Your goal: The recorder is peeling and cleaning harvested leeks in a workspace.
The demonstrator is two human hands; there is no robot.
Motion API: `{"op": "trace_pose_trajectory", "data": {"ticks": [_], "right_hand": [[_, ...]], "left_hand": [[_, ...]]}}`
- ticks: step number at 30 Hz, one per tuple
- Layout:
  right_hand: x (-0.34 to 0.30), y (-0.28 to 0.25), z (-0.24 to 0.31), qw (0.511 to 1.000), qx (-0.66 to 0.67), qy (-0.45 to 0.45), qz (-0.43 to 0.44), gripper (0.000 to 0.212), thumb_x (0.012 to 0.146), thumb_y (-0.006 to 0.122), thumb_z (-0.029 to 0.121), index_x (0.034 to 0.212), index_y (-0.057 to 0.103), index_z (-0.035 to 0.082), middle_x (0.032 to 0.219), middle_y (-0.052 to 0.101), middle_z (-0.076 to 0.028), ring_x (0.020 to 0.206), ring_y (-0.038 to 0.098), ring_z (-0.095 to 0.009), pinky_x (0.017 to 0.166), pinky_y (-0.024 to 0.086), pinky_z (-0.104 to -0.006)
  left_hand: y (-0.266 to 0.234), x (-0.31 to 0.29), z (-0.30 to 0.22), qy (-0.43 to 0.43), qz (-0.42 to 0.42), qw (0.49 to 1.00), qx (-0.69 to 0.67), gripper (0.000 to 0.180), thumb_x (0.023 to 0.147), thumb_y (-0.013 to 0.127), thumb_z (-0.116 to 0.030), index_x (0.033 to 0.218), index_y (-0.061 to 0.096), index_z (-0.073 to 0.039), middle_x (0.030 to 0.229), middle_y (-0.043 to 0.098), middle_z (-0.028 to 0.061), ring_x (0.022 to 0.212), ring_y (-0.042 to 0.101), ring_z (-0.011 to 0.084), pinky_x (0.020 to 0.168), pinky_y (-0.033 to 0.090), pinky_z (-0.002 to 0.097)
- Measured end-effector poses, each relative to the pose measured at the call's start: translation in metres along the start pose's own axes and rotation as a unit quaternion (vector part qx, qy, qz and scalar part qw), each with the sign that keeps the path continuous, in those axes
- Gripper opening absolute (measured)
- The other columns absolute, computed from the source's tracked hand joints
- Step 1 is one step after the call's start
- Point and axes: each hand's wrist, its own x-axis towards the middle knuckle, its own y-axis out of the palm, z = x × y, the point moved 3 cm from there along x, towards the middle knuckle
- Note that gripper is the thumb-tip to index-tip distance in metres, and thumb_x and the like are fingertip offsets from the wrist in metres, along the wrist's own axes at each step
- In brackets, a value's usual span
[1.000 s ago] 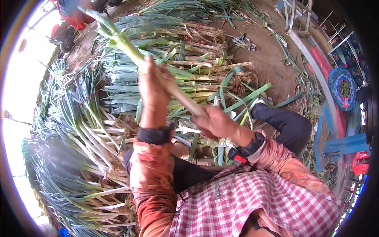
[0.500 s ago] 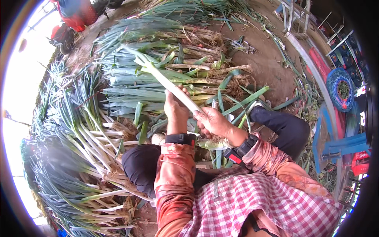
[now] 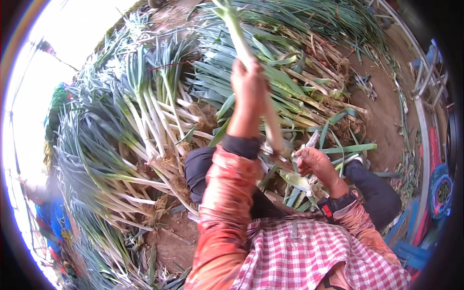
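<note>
My left hand [image 3: 249, 89] is raised in front of me, closed around the pale stalk of a long leek [image 3: 270, 128] whose green top points up and away. My right hand [image 3: 314, 162] sits lower, beside the leek's root end, gripping a small knife [image 3: 309, 141] with its blade pointing up. Trimmed leaf scraps [image 3: 299, 181] lie on my lap between my knees. A black band with a red patch is on my right wrist.
Heaps of leeks [image 3: 140, 121] with white stalks and green tops surround me on the left and ahead. Trimmed leaves and roots [image 3: 319, 63] litter the bare earth [image 3: 382, 111] at right. Blue and red items [image 3: 437, 191] stand at the far right edge.
My left hand has swung the leek from slanting left to nearly upright. My right hand has dropped off the stalk and now sits lower by the root end. The view has shifted left.
</note>
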Motion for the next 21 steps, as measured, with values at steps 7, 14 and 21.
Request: {"op": "trace_pose_trajectory", "data": {"ticks": [7,14,21], "right_hand": [[0.019,-0.007,-0.029,1.000,-0.008,0.013,0.001,0.023,0.089,0.050,0.026,0.093,0.053,0.004,0.071,0.056,-0.001,0.058,0.055,-0.009,0.051,0.048,-0.0227],[0.046,-0.048,-0.072,0.996,-0.056,0.056,-0.046,0.023,0.088,0.051,0.023,0.096,0.051,0.001,0.071,0.056,-0.003,0.054,0.053,-0.011,0.046,0.047,-0.0249],[0.091,-0.117,-0.116,0.923,-0.357,0.080,-0.122,0.024,0.081,0.054,0.026,0.083,0.056,0.002,0.067,0.059,-0.009,0.055,0.057,-0.022,0.052,0.048,-0.0316]], "left_hand": [[-0.198,0.056,-0.146,0.030,-0.093,0.969,0.225,0.024,0.089,0.045,-0.022,0.102,0.053,-0.004,0.083,0.056,0.0076,0.068,0.056,0.0157,0.056,0.047,0.0270],[-0.239,0.046,-0.144,-0.087,0.046,0.970,0.222,0.040,0.091,0.037,-0.016,0.128,0.035,-0.001,0.124,0.044,0.0166,0.108,0.048,0.0261,0.090,0.039,0.0336],[0.005,-0.026,-0.099,-0.046,0.210,0.964,0.158,0.046,0.093,0.034,-0.027,0.131,0.027,0.000,0.120,0.046,0.0181,0.107,0.050,0.0262,0.083,0.045,0.0328]]}}
